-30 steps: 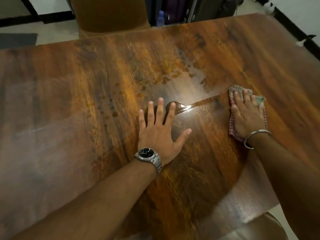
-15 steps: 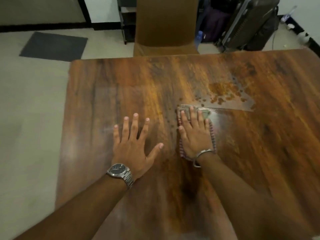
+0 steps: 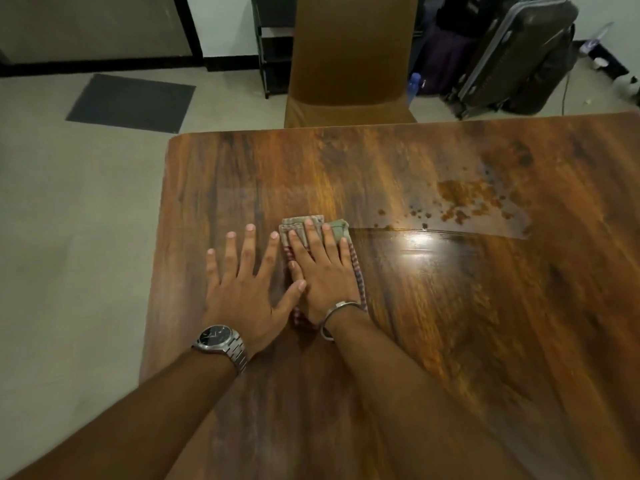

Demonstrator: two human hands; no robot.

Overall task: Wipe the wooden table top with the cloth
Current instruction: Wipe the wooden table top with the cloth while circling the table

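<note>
The wooden table top [image 3: 467,323] fills the right and lower part of the head view. My right hand [image 3: 322,271] lies flat, fingers spread, pressing a folded red-checked cloth [image 3: 358,271] onto the wood near the table's left side. My left hand [image 3: 246,289] rests flat and open on the bare wood just left of the cloth, its thumb touching my right hand. A wet streak with a bright glare [image 3: 422,239] runs right from the cloth. Beyond it lie brown spots and droplets [image 3: 464,199].
A brown chair [image 3: 349,64] stands pushed up to the table's far edge. Dark suitcases [image 3: 512,53] and a blue-capped bottle [image 3: 414,85] stand on the floor behind it. A dark mat [image 3: 131,102] lies at far left. The table's left edge [image 3: 156,254] is close to my left hand.
My right hand has slid the cloth leftward across the table until it meets my left hand, leaving a wet streak behind. The view has shifted left and the table's left edge now shows.
</note>
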